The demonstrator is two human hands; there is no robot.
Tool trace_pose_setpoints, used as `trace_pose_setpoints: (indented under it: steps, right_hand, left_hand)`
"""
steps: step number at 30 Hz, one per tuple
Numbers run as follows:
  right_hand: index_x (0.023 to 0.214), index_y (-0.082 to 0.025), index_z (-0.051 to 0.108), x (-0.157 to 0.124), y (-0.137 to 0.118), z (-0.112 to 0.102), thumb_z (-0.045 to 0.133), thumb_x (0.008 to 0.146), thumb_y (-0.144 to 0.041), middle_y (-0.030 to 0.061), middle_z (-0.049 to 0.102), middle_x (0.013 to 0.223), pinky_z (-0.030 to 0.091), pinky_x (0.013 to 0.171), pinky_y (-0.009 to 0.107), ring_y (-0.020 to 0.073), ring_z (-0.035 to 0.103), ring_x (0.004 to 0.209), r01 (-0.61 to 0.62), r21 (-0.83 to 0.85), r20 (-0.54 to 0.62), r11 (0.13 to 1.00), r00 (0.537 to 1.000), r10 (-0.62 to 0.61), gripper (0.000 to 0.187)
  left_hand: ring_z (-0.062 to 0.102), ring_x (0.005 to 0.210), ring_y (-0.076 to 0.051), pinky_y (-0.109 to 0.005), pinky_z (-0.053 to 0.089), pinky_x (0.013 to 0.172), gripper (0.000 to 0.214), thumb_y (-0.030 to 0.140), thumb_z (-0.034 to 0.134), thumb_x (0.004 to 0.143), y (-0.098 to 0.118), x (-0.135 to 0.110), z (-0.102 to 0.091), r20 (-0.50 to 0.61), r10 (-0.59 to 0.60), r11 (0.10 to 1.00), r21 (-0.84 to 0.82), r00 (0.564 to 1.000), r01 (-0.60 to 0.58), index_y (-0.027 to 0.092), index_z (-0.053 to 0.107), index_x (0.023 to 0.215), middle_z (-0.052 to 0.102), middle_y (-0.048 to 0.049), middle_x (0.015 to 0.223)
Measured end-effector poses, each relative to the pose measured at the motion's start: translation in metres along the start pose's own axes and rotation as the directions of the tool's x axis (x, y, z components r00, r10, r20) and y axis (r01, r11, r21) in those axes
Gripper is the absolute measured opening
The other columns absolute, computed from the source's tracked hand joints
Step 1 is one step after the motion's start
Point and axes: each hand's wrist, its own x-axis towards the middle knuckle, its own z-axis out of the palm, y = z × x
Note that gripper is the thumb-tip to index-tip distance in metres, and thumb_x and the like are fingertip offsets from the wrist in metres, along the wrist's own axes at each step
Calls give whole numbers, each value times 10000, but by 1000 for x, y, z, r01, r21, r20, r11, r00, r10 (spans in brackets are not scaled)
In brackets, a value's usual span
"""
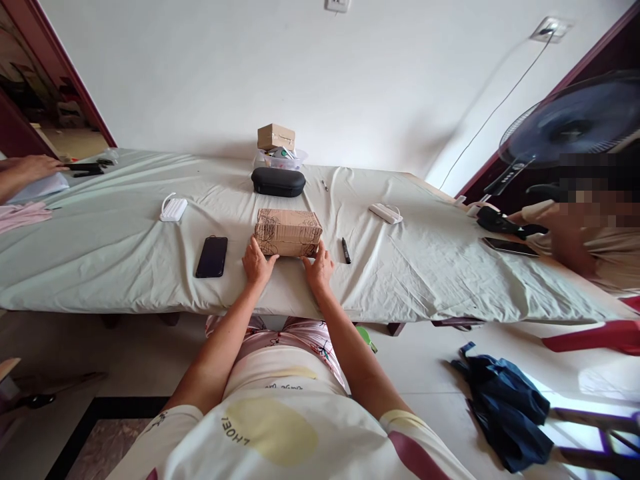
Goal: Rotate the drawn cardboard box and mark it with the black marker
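Note:
A brown cardboard box (289, 232) with dark drawn patterns on its sides rests on the cloth-covered table in front of me. My left hand (258, 261) grips its left near corner, thumb along the front face. At the right near corner my right hand (319, 265) grips it the same way. Just right of the box lies a black marker (346, 251). To the left a dark smartphone (211, 257) lies flat. Behind the box sits a black oval zip case (278, 182).
White power banks with straps lie left (173, 209) and right (386, 213). At the wall, a clear plastic tub (280, 161) carries a small carton (276, 137). A pen (325, 186) lies nearby. Other people sit at both table ends; a fan (570, 130) stands right.

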Motion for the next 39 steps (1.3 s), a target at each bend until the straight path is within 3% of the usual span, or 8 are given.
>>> trace_pose_setpoints:
  steps: [5, 11, 16, 32, 39]
  right_hand:
    - [1501, -251, 471, 3, 7, 3, 493, 901, -175, 111, 688, 1182, 432, 1033, 458, 243, 635, 1074, -31, 70, 33, 997, 999, 29, 605]
    - [1438, -252, 539, 5, 12, 1, 424, 879, -128, 98, 707, 1171, 414, 1029, 452, 228, 621, 1039, -95, 68, 47, 993, 995, 92, 585]
    - [1396, -242, 583, 5, 12, -1, 394, 894, -117, 97, 719, 1158, 410, 1021, 444, 237, 618, 1046, -115, 66, 55, 991, 992, 112, 550]
    - [1360, -224, 613, 7, 13, -2, 398, 883, -131, 98, 752, 1109, 436, 969, 403, 236, 632, 1015, -104, 60, 38, 993, 994, 102, 532]
    - [1321, -197, 603, 8, 6, -3, 393, 883, -155, 92, 752, 1037, 435, 964, 416, 241, 644, 980, -145, 82, 39, 986, 989, 142, 488]
  left_hand:
    - [587, 1328, -388, -517, 458, 1082, 702, 240, 638, 934, -8, 3, 4, 21, -21, 1000, -10, 1000, 21, 77, 355, 1555, 599, -281, 1430]
    - [674, 1210, -347, -496, 482, 1043, 539, 100, 521, 935, -12, 6, 2, 42, -73, 997, 1, 996, 73, 114, 497, 1473, 712, -242, 1248]
    - [723, 1120, -324, -467, 502, 1001, 462, 102, 491, 945, -17, 9, 2, 48, -97, 995, -12, 994, 98, 135, 568, 1400, 757, -208, 1099]
    - [735, 969, -263, -360, 490, 879, 251, 150, 426, 993, -21, 9, 1, 15, -160, 985, -70, 987, 161, 205, 615, 1149, 769, -123, 997]
    - [693, 1075, -278, -385, 500, 941, 195, 177, 465, 969, -22, 12, 3, -32, -157, 980, -128, 987, 152, 209, 633, 1062, 735, -135, 1069]
